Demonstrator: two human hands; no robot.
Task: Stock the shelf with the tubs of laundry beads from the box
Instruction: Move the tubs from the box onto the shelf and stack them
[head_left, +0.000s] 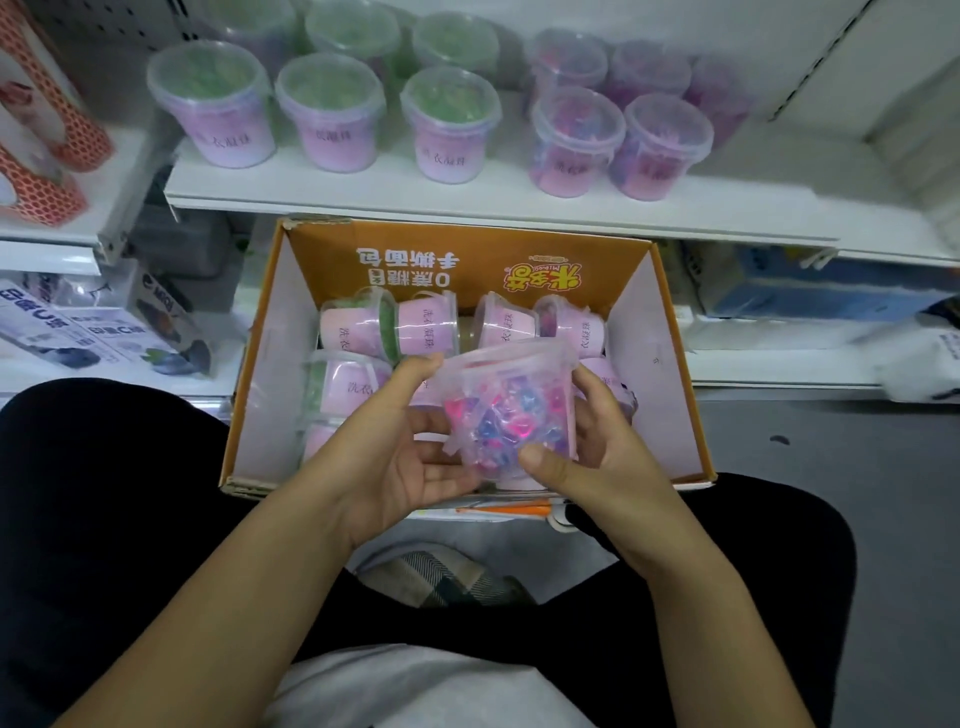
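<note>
A clear tub of pink and blue laundry beads (506, 415) is held between both hands, just above the open cardboard box (270, 343). My left hand (400, 447) cups its left side with the thumb up on the rim. My right hand (587, 441) grips its right side, thumb across the front. Several more tubs (415, 327) lie on their sides in the box, some with green beads, some pink. On the white shelf (363, 200) above stand several green-bead tubs (330, 111) at left and several pink-bead tubs (576, 137) at right.
Orange patterned packs (47, 150) stand on the shelf at far left. Boxed goods (104, 332) sit on the lower shelf left of the box, and a blue pack (800, 291) at right. My knees flank the box. Grey floor lies to the right.
</note>
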